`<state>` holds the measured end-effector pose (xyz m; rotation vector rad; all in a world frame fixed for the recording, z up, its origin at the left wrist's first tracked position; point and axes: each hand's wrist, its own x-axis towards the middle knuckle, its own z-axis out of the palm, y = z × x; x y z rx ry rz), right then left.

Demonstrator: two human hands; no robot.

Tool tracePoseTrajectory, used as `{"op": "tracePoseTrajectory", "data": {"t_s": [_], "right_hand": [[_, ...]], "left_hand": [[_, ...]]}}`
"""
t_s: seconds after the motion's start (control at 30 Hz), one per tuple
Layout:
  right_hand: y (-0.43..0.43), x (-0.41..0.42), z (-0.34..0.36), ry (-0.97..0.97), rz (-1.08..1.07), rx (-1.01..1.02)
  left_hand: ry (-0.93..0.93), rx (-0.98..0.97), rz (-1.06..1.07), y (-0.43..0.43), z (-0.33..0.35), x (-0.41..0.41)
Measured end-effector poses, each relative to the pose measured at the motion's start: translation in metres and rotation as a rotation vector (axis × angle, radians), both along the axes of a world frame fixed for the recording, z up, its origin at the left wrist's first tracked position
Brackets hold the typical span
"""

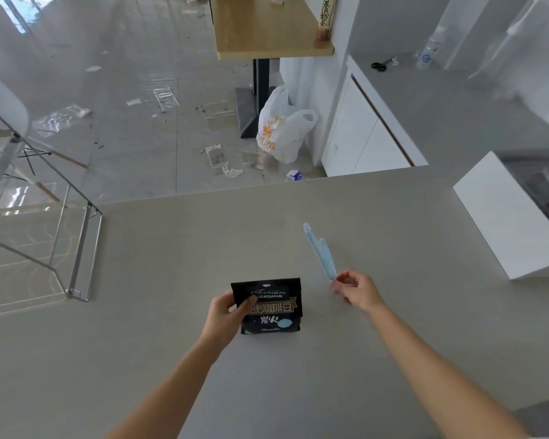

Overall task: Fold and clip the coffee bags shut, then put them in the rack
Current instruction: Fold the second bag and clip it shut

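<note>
A black coffee bag (pixel 271 307) with gold and white lettering stands on the grey counter (pixel 171 312), its top edge folded flat. My left hand (pixel 227 313) grips the bag's left side, thumb across its front. My right hand (pixel 357 289) holds the near end of a long pale blue clip (pixel 319 251), which is raised to the right of the bag, points away from me and has its two arms slightly apart. A clear acrylic rack (pixel 76 248) with metal-edged walls stands on the counter at the left.
A white box (pixel 507 217) sits on the counter at the right. Beyond the counter's far edge lie a littered floor, a plastic shopping bag (pixel 281 128) and a wooden table (pixel 267 26). Scissors (pixel 381 64) and a bottle rest on a side counter at the far right.
</note>
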<state>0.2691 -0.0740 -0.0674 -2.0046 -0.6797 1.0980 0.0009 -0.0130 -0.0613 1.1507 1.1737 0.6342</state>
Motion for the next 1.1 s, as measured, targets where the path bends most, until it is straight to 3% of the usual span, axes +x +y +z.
{"op": "tracePoseTrajectory", "data": {"t_s": [0.03,0.1,0.23,0.47,1.1], "right_hand": [[-0.003,-0.003,0.009,0.119,0.005,0.031],[-0.012,-0.009,0.025,0.150,0.078,0.090],[-0.023,-0.020,0.051,0.067,0.190,0.222],[-0.018,-0.039,0.067,-0.242,0.414,0.250],[0.006,-0.070,0.076,-0.370,0.549,0.153]], "left_hand": [[-0.004,-0.002,0.000,0.001,0.000,0.000],[-0.003,-0.004,0.004,0.001,0.000,0.000],[-0.003,-0.006,0.008,-0.001,0.000,0.001],[-0.008,0.007,0.002,-0.004,0.002,-0.001],[0.035,0.050,0.024,-0.011,-0.002,-0.002]]}}
